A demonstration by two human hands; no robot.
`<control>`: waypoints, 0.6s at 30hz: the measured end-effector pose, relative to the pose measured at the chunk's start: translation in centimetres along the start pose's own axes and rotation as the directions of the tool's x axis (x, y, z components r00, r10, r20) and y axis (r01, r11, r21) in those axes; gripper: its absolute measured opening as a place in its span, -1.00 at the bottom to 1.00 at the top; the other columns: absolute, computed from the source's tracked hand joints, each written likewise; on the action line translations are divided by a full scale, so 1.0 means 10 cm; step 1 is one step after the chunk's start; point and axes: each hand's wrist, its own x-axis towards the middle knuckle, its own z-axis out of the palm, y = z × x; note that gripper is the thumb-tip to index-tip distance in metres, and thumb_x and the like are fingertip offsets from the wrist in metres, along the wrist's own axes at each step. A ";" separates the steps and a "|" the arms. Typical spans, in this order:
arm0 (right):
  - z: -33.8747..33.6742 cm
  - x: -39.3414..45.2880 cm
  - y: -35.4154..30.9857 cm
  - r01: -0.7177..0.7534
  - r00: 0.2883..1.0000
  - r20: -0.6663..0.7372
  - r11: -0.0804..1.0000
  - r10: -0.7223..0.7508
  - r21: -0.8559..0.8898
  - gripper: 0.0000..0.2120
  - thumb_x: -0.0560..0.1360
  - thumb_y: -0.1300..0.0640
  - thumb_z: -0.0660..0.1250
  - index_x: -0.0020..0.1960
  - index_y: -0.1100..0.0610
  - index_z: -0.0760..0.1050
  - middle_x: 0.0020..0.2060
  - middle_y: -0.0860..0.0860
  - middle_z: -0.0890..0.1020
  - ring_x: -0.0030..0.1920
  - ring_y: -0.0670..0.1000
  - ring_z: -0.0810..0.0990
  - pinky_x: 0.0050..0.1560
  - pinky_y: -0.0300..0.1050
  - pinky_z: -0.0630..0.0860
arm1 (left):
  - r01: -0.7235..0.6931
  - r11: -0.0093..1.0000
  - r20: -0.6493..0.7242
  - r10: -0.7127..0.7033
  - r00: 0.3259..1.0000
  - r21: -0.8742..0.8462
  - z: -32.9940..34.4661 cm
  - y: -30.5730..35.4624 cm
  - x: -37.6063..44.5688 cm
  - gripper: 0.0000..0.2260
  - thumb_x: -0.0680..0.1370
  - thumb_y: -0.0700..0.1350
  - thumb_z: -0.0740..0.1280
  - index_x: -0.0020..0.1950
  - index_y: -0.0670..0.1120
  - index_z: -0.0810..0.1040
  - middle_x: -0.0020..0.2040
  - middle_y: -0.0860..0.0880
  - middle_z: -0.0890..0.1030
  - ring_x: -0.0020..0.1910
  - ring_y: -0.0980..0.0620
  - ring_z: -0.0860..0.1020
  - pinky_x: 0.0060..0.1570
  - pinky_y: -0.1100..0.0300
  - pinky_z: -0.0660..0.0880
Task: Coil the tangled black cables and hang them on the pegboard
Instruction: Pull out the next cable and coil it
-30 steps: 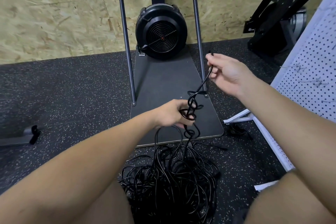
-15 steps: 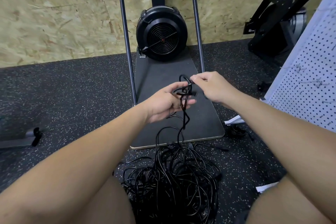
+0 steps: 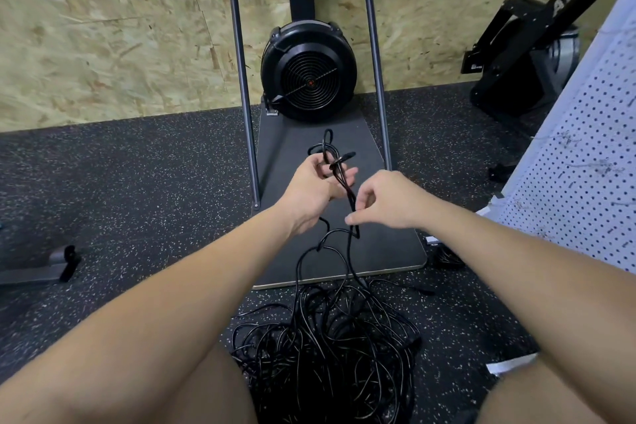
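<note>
Head cam: L hand (image 3: 315, 188) now holds few small loops of cable (image 3: 335, 162), up from one 1 s ago. R hand (image 3: 385, 205) dropped lower, pinching strand below, feeding next loop. Tangle (image 3: 327, 351) on floor mostly unsorted. Pegboard (image 3: 578, 182) at right, nothing hung. Coiling just started.

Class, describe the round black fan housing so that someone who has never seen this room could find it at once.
Start at the chipboard wall at the back, and find the two grey poles that rise from the dark platform. The round black fan housing stands between them at the wall's foot. Its ringed grille with a small red centre sets it apart.
</note>
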 end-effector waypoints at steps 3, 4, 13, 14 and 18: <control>0.11 0.03 0.02 -0.066 0.997 -0.039 0.992 0.070 0.107 -0.65 0.34 -0.19 0.73 -0.04 -0.02 0.73 -0.11 -0.12 0.76 -0.05 -0.07 0.73 0.07 -0.02 0.68 | -0.024 0.999 -0.043 0.026 0.999 0.037 -0.01 0.01 0.01 -0.48 0.47 -0.69 0.24 0.25 -0.18 0.42 0.21 -0.18 0.56 0.27 -0.14 0.73 0.23 0.03 0.66; 0.13 0.05 0.02 -0.097 0.994 -0.022 0.971 0.105 0.218 -0.62 0.34 -0.14 0.75 0.03 0.00 0.73 -0.07 -0.09 0.77 -0.01 -0.05 0.75 0.11 0.00 0.69 | -0.031 0.999 -0.048 0.033 0.998 0.044 -0.03 0.01 0.03 -0.51 0.48 -0.67 0.26 0.23 -0.19 0.42 0.22 -0.18 0.56 0.27 -0.12 0.73 0.27 -0.01 0.65; 0.02 0.12 0.02 -0.020 0.989 -0.128 0.933 0.070 0.359 -0.77 0.71 -0.07 0.36 -0.01 0.02 0.68 -0.37 -0.09 0.55 -0.42 -0.09 0.51 -0.26 0.03 0.60 | -0.074 0.770 0.013 0.085 0.996 0.633 -0.26 0.08 0.07 -0.58 0.49 0.14 0.57 0.02 -0.12 0.48 -0.10 -0.09 0.76 -0.13 -0.05 0.70 0.09 -0.23 0.70; -0.02 0.11 0.03 0.032 0.990 -0.144 0.955 0.012 0.295 -0.78 0.72 -0.04 0.34 -0.03 -0.01 0.68 -0.40 -0.08 0.50 -0.47 -0.12 0.41 -0.34 -0.05 0.47 | -0.074 0.729 0.027 0.075 0.997 0.681 -0.29 0.10 0.06 -0.54 0.49 0.21 0.56 0.02 -0.11 0.48 -0.13 -0.07 0.74 -0.16 -0.05 0.71 0.02 -0.20 0.70; -0.17 0.03 -0.01 0.151 0.989 -0.028 0.978 -0.148 0.142 -0.75 0.74 0.07 0.26 -0.04 0.01 0.66 -0.41 -0.04 0.46 -0.42 -0.07 0.33 -0.30 -0.07 0.31 | -0.219 0.351 0.186 0.125 0.975 0.910 -0.33 0.17 -0.01 -0.68 0.65 0.29 0.40 -0.13 0.11 0.48 -0.26 0.05 0.53 -0.30 0.02 0.48 -0.28 0.08 0.40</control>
